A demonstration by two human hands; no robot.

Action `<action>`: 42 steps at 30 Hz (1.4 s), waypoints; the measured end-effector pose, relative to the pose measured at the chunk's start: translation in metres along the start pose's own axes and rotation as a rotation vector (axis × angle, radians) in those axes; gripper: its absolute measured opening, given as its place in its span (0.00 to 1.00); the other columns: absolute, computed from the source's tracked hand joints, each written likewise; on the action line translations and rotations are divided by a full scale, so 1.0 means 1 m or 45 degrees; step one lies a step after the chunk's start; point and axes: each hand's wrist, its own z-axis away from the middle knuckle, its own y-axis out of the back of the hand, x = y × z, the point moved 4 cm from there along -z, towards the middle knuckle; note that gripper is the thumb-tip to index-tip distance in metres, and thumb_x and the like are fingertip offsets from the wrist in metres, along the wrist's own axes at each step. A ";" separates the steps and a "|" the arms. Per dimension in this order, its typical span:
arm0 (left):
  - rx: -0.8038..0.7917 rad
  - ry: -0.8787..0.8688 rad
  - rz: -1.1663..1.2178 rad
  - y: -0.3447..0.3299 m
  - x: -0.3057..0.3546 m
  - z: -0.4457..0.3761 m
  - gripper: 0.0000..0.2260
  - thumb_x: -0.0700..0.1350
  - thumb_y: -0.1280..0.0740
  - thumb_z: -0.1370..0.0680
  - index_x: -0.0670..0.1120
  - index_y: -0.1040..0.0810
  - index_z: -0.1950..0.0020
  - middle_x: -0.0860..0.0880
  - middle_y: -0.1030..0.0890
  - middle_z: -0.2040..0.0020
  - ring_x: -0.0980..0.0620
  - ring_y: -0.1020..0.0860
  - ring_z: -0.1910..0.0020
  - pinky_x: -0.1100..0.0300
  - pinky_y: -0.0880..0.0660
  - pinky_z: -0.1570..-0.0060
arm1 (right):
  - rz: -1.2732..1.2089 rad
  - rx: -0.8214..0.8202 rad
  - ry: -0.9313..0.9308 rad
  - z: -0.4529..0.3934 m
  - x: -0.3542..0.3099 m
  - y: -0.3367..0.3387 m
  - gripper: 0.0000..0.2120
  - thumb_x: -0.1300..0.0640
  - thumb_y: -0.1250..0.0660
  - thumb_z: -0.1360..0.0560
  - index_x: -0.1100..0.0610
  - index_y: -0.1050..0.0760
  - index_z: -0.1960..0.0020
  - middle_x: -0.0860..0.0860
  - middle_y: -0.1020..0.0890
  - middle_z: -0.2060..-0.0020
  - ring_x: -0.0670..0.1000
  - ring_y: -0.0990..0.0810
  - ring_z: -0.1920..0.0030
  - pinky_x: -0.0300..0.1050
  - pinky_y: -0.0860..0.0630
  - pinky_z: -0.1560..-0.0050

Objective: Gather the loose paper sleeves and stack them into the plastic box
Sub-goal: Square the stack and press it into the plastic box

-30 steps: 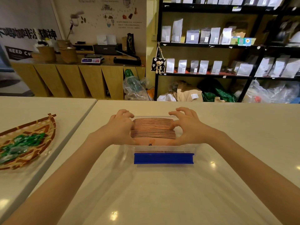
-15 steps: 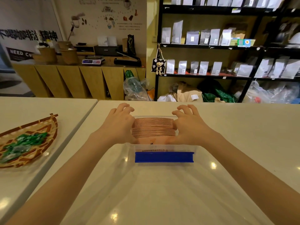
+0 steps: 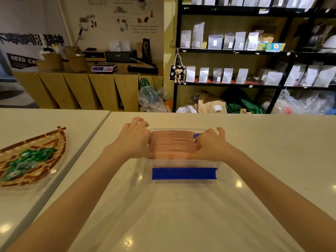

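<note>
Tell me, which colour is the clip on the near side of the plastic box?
Blue; the clip shows best in the head view.

Coffee shop, shelves (image 3: 236,51) of bagged coffee (image 3: 214,41), counter scale (image 3: 103,67), coffee wall poster (image 3: 123,19)

Both forearms bare, no sleeves or jewellery.
</note>
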 end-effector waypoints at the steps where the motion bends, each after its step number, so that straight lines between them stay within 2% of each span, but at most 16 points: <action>1: 0.003 -0.001 -0.003 0.000 0.000 0.000 0.24 0.58 0.29 0.34 0.48 0.24 0.43 0.46 0.35 0.29 0.45 0.45 0.28 0.47 0.43 0.31 | -0.012 -0.008 -0.010 0.000 0.000 0.000 0.19 0.36 0.35 0.33 0.46 0.38 0.73 0.50 0.20 0.50 0.53 0.33 0.36 0.62 0.58 0.29; 4: -0.004 -0.009 0.028 0.000 0.000 0.001 0.24 0.59 0.29 0.35 0.48 0.24 0.44 0.46 0.35 0.29 0.45 0.45 0.28 0.47 0.43 0.31 | -0.059 -0.072 -0.044 0.004 0.005 0.006 0.15 0.37 0.34 0.34 0.48 0.28 0.69 0.49 0.22 0.50 0.53 0.35 0.35 0.62 0.56 0.30; 7: -0.013 -0.001 0.050 0.000 -0.002 0.002 0.23 0.59 0.29 0.34 0.49 0.23 0.44 0.47 0.36 0.29 0.46 0.45 0.28 0.46 0.44 0.30 | 0.057 -0.134 -0.040 0.006 0.009 0.010 0.19 0.39 0.36 0.31 0.54 0.21 0.53 0.51 0.26 0.39 0.54 0.41 0.30 0.62 0.58 0.29; 10: -0.007 0.008 0.045 -0.001 -0.002 0.003 0.23 0.59 0.29 0.34 0.49 0.23 0.45 0.47 0.36 0.29 0.46 0.45 0.28 0.46 0.44 0.30 | 0.086 -0.291 0.039 0.011 0.004 0.005 0.21 0.42 0.43 0.26 0.52 0.27 0.39 0.51 0.36 0.29 0.55 0.50 0.26 0.62 0.62 0.29; 12: 0.011 0.000 0.024 -0.002 -0.001 0.003 0.23 0.59 0.29 0.34 0.49 0.23 0.44 0.47 0.36 0.29 0.46 0.45 0.28 0.47 0.44 0.30 | 0.039 -0.406 0.101 0.012 -0.003 -0.002 0.21 0.43 0.48 0.23 0.45 0.37 0.31 0.49 0.40 0.26 0.55 0.52 0.25 0.63 0.63 0.30; 14: 0.020 0.001 0.019 -0.003 0.000 0.003 0.23 0.58 0.30 0.34 0.48 0.23 0.44 0.47 0.36 0.28 0.46 0.46 0.28 0.47 0.44 0.30 | 0.004 -0.451 0.089 0.012 -0.006 -0.003 0.22 0.43 0.51 0.23 0.42 0.44 0.29 0.48 0.41 0.26 0.55 0.52 0.25 0.63 0.63 0.30; 16: 0.020 -0.001 0.016 -0.004 0.001 0.003 0.24 0.58 0.30 0.33 0.48 0.24 0.42 0.47 0.37 0.28 0.46 0.46 0.28 0.47 0.44 0.30 | -0.023 -0.476 0.062 0.013 -0.010 -0.003 0.23 0.43 0.51 0.23 0.41 0.46 0.29 0.49 0.40 0.26 0.56 0.52 0.25 0.62 0.63 0.29; 20: 0.016 -0.006 0.001 -0.005 0.003 0.003 0.25 0.58 0.31 0.32 0.47 0.26 0.40 0.47 0.37 0.28 0.46 0.46 0.27 0.47 0.44 0.30 | -0.127 -0.464 0.010 0.014 -0.017 0.000 0.23 0.50 0.48 0.23 0.42 0.47 0.29 0.51 0.39 0.27 0.57 0.49 0.26 0.61 0.62 0.29; 23: 0.021 0.000 0.002 -0.005 0.002 0.003 0.25 0.59 0.31 0.33 0.48 0.26 0.40 0.47 0.37 0.28 0.46 0.46 0.28 0.47 0.44 0.30 | -0.109 -0.399 -0.049 0.012 -0.011 0.003 0.19 0.54 0.46 0.23 0.48 0.37 0.32 0.54 0.35 0.30 0.56 0.46 0.27 0.60 0.60 0.28; 26: 0.030 0.005 0.017 -0.005 0.001 0.003 0.26 0.60 0.31 0.33 0.49 0.27 0.39 0.47 0.37 0.28 0.46 0.46 0.28 0.47 0.44 0.30 | -0.120 -0.216 -0.119 0.005 -0.004 0.002 0.15 0.55 0.45 0.24 0.53 0.28 0.40 0.54 0.33 0.32 0.56 0.47 0.27 0.59 0.59 0.29; 30: 0.042 -0.017 0.052 -0.005 0.002 0.004 0.29 0.60 0.31 0.33 0.50 0.32 0.36 0.48 0.36 0.29 0.47 0.44 0.29 0.48 0.43 0.30 | -0.275 -0.180 -0.134 -0.004 -0.004 -0.005 0.14 0.56 0.44 0.26 0.52 0.28 0.42 0.50 0.31 0.34 0.54 0.46 0.28 0.59 0.59 0.29; 33: 0.028 -0.022 0.051 -0.005 0.002 0.004 0.29 0.60 0.32 0.32 0.50 0.32 0.35 0.48 0.37 0.28 0.47 0.44 0.28 0.47 0.43 0.30 | -0.279 -0.164 -0.184 -0.004 -0.003 -0.005 0.06 0.56 0.44 0.26 0.52 0.31 0.51 0.52 0.27 0.39 0.55 0.41 0.31 0.57 0.52 0.30; 35: 0.016 -0.023 0.046 -0.005 0.002 0.004 0.28 0.60 0.32 0.32 0.51 0.31 0.35 0.48 0.37 0.28 0.46 0.45 0.28 0.47 0.44 0.30 | -0.281 -0.140 -0.216 -0.001 -0.004 -0.001 0.05 0.57 0.45 0.26 0.52 0.32 0.52 0.54 0.26 0.41 0.56 0.38 0.34 0.55 0.47 0.32; 37: 0.004 -0.026 0.051 -0.004 0.003 0.005 0.28 0.60 0.32 0.32 0.50 0.30 0.36 0.47 0.37 0.28 0.46 0.45 0.28 0.46 0.44 0.30 | -0.288 -0.116 -0.216 0.000 -0.003 0.003 0.05 0.57 0.46 0.26 0.53 0.32 0.57 0.54 0.25 0.48 0.56 0.36 0.36 0.55 0.45 0.32; 40: -0.012 -0.033 0.082 -0.002 0.001 0.008 0.28 0.60 0.32 0.32 0.50 0.29 0.36 0.47 0.37 0.28 0.46 0.45 0.28 0.46 0.43 0.30 | -0.264 -0.115 -0.220 0.003 0.001 0.006 0.13 0.57 0.45 0.26 0.51 0.36 0.69 0.49 0.31 0.65 0.56 0.32 0.41 0.57 0.45 0.32; 42: -0.018 -0.040 0.106 -0.002 0.000 0.009 0.27 0.61 0.32 0.32 0.50 0.28 0.37 0.47 0.36 0.28 0.46 0.45 0.28 0.46 0.43 0.30 | -0.267 -0.124 -0.217 0.003 0.002 0.005 0.12 0.58 0.44 0.26 0.52 0.32 0.68 0.47 0.32 0.68 0.54 0.30 0.47 0.56 0.46 0.32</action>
